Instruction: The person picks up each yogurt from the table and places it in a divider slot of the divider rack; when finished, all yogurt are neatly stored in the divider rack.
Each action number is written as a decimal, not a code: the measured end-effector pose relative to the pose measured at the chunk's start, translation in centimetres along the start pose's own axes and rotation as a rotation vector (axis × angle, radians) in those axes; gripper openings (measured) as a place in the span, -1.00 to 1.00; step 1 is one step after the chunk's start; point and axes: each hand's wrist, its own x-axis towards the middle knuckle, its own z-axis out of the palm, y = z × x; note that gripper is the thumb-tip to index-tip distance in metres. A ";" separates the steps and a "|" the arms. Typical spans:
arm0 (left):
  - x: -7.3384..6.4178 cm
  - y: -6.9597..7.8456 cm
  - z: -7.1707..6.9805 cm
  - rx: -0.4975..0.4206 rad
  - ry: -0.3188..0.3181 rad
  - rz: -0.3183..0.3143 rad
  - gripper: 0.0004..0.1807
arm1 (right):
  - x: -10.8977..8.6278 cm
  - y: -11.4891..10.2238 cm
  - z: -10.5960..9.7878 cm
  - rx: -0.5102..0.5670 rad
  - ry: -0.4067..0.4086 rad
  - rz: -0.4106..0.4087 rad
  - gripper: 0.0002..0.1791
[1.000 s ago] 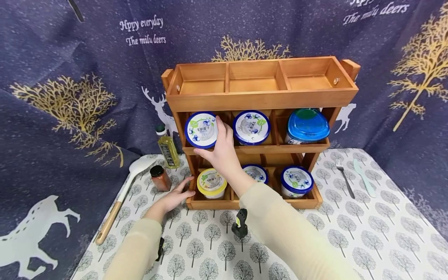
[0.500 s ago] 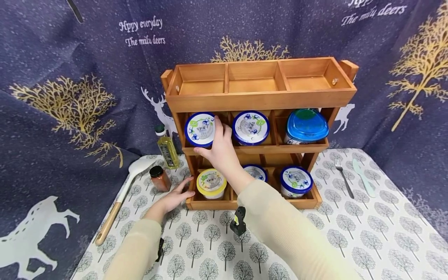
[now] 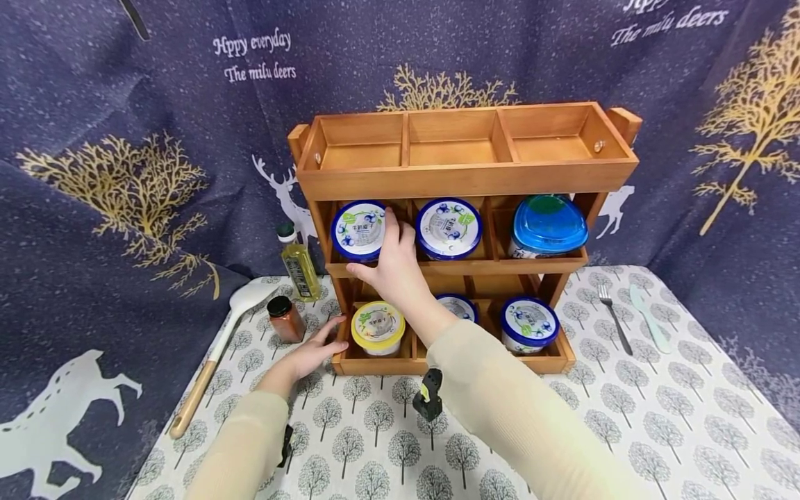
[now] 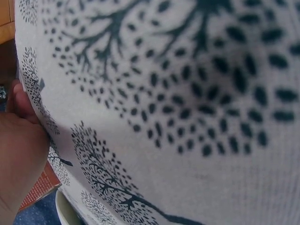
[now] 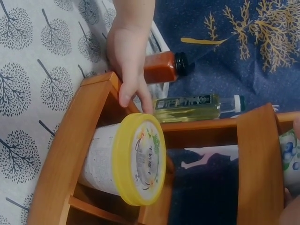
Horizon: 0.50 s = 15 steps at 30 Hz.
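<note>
My right hand [image 3: 395, 267] holds a white tub with a blue-rimmed lid [image 3: 359, 229] in the left compartment of the wooden rack's middle tier. Thumb and fingers spread around the lid's right and lower edge. Low at the rack's left side, my left hand [image 3: 311, 353] touches the bottom tier's side with fairly straight fingers. Beside it stands a yellow-lidded tub [image 3: 378, 328], seen large in the right wrist view. The wooden rack [image 3: 465, 180] has three tiers. In the left wrist view mostly tablecloth shows, with part of the left hand at the edge.
Another blue-lidded tub [image 3: 448, 228] and a blue domed-lid container [image 3: 548, 223] share the middle tier. Below are two more blue-lidded tubs, one [image 3: 530, 324] at right. Left lie an oil bottle [image 3: 301, 269], a red-brown jar [image 3: 287, 321] and a spatula [image 3: 215, 354]; right, a fork [image 3: 615, 318] and knife [image 3: 650, 318].
The held tub's lid has tipped back very slightly, with the right hand staying on it. The left hand has kept its place at the rack's side.
</note>
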 end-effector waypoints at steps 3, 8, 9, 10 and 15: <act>0.0 0.1 0.0 -0.001 -0.001 -0.011 -0.19 | -0.1 0.0 -0.1 0.010 0.003 0.011 0.21; -0.2 0.4 -0.2 0.012 0.005 -0.018 -0.19 | -0.5 -0.3 0.0 0.016 -0.004 0.013 0.23; -0.2 0.4 -0.2 0.015 0.005 -0.018 -0.19 | -0.5 -0.3 0.0 0.018 -0.007 0.014 0.23; -0.3 0.4 -0.2 0.018 0.007 -0.019 -0.19 | -0.6 -0.3 0.1 0.022 -0.010 0.014 0.24; -0.5 0.4 -0.3 0.025 0.013 -0.027 -0.19 | -1.0 -0.3 0.1 0.042 -0.009 0.018 0.25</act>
